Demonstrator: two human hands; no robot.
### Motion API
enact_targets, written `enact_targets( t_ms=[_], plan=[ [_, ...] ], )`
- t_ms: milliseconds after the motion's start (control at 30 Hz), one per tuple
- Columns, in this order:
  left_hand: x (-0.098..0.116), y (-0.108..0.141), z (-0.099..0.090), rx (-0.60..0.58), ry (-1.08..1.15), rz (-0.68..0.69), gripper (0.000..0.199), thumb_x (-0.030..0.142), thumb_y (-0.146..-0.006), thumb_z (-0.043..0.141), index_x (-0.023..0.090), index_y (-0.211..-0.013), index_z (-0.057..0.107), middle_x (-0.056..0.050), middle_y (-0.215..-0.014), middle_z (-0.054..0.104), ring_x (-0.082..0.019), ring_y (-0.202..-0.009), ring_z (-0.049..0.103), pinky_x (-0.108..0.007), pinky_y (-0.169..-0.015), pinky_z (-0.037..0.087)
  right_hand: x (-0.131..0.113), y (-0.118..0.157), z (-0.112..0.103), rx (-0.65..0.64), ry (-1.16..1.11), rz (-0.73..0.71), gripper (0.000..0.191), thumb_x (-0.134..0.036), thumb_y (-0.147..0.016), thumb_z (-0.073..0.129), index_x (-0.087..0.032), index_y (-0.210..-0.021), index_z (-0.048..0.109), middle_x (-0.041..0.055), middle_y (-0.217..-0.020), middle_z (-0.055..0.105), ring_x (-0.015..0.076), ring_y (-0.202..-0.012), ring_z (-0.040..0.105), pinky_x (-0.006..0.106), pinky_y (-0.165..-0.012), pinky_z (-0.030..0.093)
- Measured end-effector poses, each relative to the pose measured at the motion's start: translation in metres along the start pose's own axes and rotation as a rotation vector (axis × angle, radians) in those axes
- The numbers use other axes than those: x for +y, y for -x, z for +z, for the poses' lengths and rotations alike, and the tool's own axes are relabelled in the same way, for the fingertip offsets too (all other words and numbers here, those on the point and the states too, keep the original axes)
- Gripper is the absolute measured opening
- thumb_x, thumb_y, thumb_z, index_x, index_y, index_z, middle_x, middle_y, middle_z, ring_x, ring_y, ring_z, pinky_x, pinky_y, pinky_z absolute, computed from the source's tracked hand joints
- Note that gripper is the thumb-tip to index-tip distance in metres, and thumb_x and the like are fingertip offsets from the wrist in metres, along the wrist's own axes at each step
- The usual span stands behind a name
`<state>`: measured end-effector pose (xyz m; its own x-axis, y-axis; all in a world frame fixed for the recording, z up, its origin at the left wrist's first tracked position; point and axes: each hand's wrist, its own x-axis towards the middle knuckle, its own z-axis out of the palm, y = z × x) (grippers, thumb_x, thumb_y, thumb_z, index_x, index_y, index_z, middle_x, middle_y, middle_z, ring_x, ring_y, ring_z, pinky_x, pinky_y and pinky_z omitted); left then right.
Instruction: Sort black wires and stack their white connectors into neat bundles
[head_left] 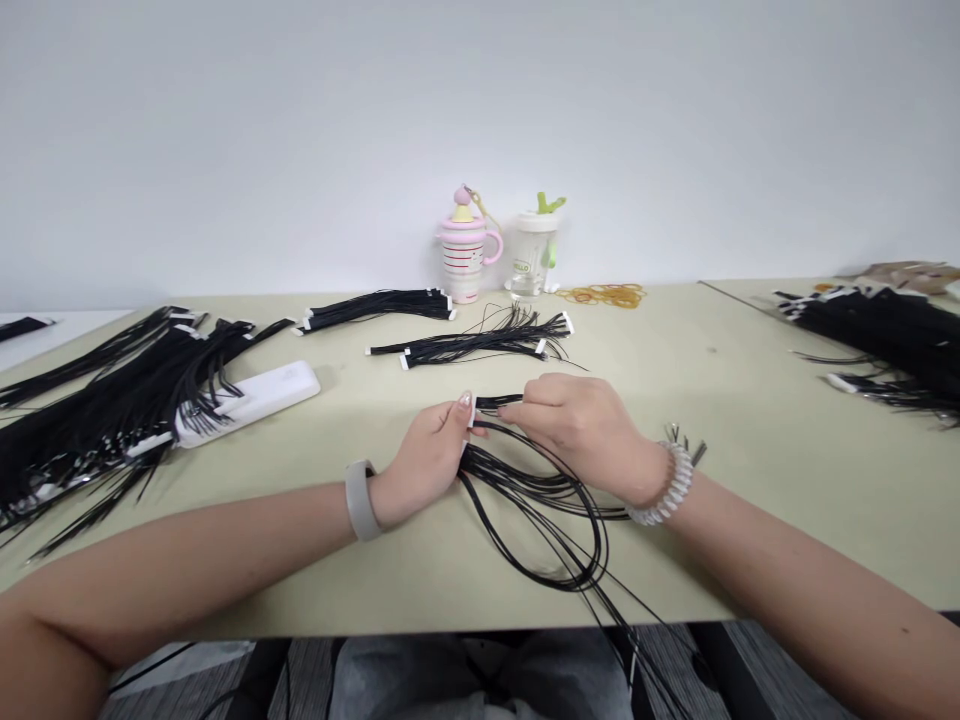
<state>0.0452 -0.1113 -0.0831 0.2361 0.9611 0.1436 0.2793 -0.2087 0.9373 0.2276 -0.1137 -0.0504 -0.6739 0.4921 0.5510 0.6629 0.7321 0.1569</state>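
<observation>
My left hand [424,460] and my right hand [577,425] meet over a bundle of thin black wires [555,500] on the pale table. The left thumb and fingers pinch a small white connector [472,410] at the bundle's end. My right fingertips hold the black wires [499,402] just beside that connector. Below the hands the wires hang in long loose loops, and some trail over the table's front edge. A grey band circles my left wrist, and a white spiral coil circles my right.
Several black wire bundles with white ends [487,340] lie ahead, with larger heaps at left [97,420] and right [877,340]. A white oblong box [247,405] sits left. A pink cup [461,255], clear bottle [534,255] and rubber bands [604,295] stand at the back.
</observation>
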Motion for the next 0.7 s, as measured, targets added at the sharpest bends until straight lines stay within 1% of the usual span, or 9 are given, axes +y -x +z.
enact_targets(
  t_ms=[167,300,433,500,567,700],
  plan=[
    [-0.0037,-0.0005,0.0,0.002,0.003,-0.002,0.036,0.047,-0.083,0.037,0.016,-0.066,0.048,0.003,-0.058,0.046,-0.011,-0.054,0.043,-0.024,-0.053,0.037,-0.0002,-0.001,0.0002,0.004,0.028,0.039,0.021,-0.022,-0.086,0.045,-0.02,-0.081,0.065,-0.0004,-0.061,0.049,0.0099,-0.059,0.04,0.024,-0.054,0.025],
    [-0.0037,-0.0001,-0.0009,-0.023,0.003,-0.012,0.037,0.046,-0.083,0.037,0.017,-0.064,0.045,0.002,-0.059,0.048,-0.011,-0.054,0.044,-0.024,-0.052,0.037,-0.004,-0.0013,0.0024,-0.003,-0.027,0.079,0.027,-0.028,-0.089,0.04,-0.017,-0.077,0.063,-0.0002,-0.063,0.051,0.0088,-0.059,0.042,0.023,-0.055,0.026],
    [-0.003,0.0014,-0.0016,-0.043,-0.011,0.003,0.037,0.045,-0.083,0.037,0.017,-0.062,0.045,0.002,-0.057,0.046,-0.012,-0.054,0.044,-0.024,-0.053,0.037,-0.0086,-0.0007,0.0054,-0.062,-0.09,0.132,0.031,-0.031,-0.091,0.035,-0.015,-0.076,0.058,0.0003,-0.066,0.053,0.008,-0.06,0.044,0.022,-0.055,0.027],
    [-0.0034,0.0018,-0.0017,-0.053,-0.017,0.014,0.037,0.045,-0.084,0.036,0.017,-0.061,0.045,0.002,-0.057,0.046,-0.012,-0.056,0.045,-0.024,-0.054,0.038,-0.0095,-0.0002,0.0063,-0.077,-0.082,0.137,0.032,-0.032,-0.091,0.035,-0.015,-0.072,0.054,-0.0005,-0.064,0.052,0.0075,-0.058,0.043,0.022,-0.054,0.026],
    [-0.0041,0.0018,-0.0018,-0.069,-0.021,0.015,0.038,0.045,-0.084,0.036,0.017,-0.06,0.045,0.002,-0.057,0.046,-0.013,-0.056,0.046,-0.025,-0.054,0.038,-0.0094,0.0002,0.0068,-0.066,-0.063,0.129,0.032,-0.032,-0.09,0.035,-0.015,-0.069,0.051,-0.0012,-0.063,0.05,0.0071,-0.056,0.041,0.022,-0.053,0.024],
    [-0.0045,0.0019,-0.0022,-0.079,-0.014,0.019,0.038,0.046,-0.084,0.035,0.017,-0.061,0.045,0.003,-0.055,0.042,-0.013,-0.056,0.046,-0.025,-0.055,0.038,-0.0086,0.0006,0.008,-0.051,-0.04,0.102,0.033,-0.033,-0.091,0.034,-0.016,-0.067,0.05,-0.0017,-0.061,0.049,0.007,-0.054,0.038,0.022,-0.052,0.022]
  ],
)
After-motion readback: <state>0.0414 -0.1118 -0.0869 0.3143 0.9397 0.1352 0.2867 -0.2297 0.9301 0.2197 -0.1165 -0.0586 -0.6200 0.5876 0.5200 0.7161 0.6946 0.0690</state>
